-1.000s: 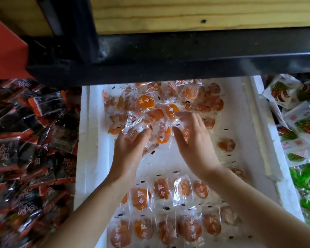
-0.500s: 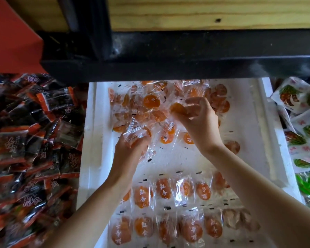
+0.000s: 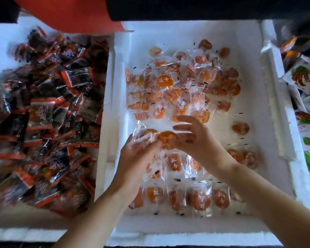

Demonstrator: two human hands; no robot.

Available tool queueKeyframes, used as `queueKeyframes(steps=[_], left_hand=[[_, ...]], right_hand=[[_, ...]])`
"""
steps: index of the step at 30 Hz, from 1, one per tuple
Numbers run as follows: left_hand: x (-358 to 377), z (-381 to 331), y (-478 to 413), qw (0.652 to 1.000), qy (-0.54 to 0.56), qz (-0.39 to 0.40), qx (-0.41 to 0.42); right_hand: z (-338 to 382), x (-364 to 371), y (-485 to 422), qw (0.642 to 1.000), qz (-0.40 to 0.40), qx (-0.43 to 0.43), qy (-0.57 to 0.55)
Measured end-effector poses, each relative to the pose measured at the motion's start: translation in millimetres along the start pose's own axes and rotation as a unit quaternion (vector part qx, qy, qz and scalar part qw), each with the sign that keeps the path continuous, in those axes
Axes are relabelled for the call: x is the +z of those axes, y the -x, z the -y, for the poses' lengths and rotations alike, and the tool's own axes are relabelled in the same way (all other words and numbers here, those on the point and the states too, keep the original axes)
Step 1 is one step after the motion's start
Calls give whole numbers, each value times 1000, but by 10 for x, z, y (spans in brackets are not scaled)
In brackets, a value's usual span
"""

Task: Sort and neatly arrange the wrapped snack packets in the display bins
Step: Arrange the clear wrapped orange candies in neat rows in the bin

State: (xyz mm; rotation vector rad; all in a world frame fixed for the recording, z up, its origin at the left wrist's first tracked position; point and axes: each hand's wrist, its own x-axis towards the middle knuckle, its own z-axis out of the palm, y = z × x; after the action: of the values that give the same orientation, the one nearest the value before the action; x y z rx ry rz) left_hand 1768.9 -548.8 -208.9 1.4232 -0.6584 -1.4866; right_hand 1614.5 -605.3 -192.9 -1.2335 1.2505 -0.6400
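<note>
A white foam bin (image 3: pixel 268 97) holds clear-wrapped orange apricot packets. A loose heap of packets (image 3: pixel 183 83) lies at its far end; neat rows of packets (image 3: pixel 186 196) lie along the near end. My left hand (image 3: pixel 138 154) grips a small bunch of clear packets (image 3: pixel 143 136) above the bin's middle. My right hand (image 3: pixel 197 138) pinches one orange packet (image 3: pixel 167 139) between thumb and fingers, right beside the left hand's bunch. A single packet (image 3: pixel 240 128) lies alone on the bin floor to the right.
A left foam bin (image 3: pixel 0 40) is heaped with dark red-and-black packets (image 3: pixel 48 113). White and green packets (image 3: pixel 306 77) fill a bin at the right edge. A red card (image 3: pixel 70 13) and a dark shelf edge hang over the far side.
Both hands have pulled back from the far heap toward the bin's middle. The right hand now carries one orange packet next to the left hand's bunch. The view has tilted downward.
</note>
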Motion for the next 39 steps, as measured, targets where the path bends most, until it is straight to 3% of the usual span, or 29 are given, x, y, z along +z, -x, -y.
queueKeyframes(steps=[4,9,12,16,19,24,30,32,35,37,39], left_hand=[[-27,51,178,998,19,-53,22],[-213,84,308,993,-8,-94,66],[-349,40,386,988,-10,-121,93],[-510,15,472,985,-19,-134,107],[-566,22,509,984,-18,-139,110],[-573,47,561,982,-27,-148,116],[-567,103,597,985,-28,-146,93],[-575,116,608,987,-20,-138,86],[-569,125,621,989,-26,-124,70],[-542,142,622,993,-44,-97,59],[-501,167,622,994,-57,-79,43]], right_hand=[[-150,117,147,993,-2,88,-74],[-243,77,251,989,-58,38,-130],[-355,36,236,995,-89,-16,38],[-516,294,267,970,39,-46,235],[-591,584,284,943,108,-92,300],[-718,889,224,908,156,-109,374],[-764,931,271,883,99,-160,429],[-662,877,295,919,71,-158,355],[-431,784,364,991,82,-65,84],[-322,724,408,993,104,6,-61],[-277,690,440,990,113,18,-83]])
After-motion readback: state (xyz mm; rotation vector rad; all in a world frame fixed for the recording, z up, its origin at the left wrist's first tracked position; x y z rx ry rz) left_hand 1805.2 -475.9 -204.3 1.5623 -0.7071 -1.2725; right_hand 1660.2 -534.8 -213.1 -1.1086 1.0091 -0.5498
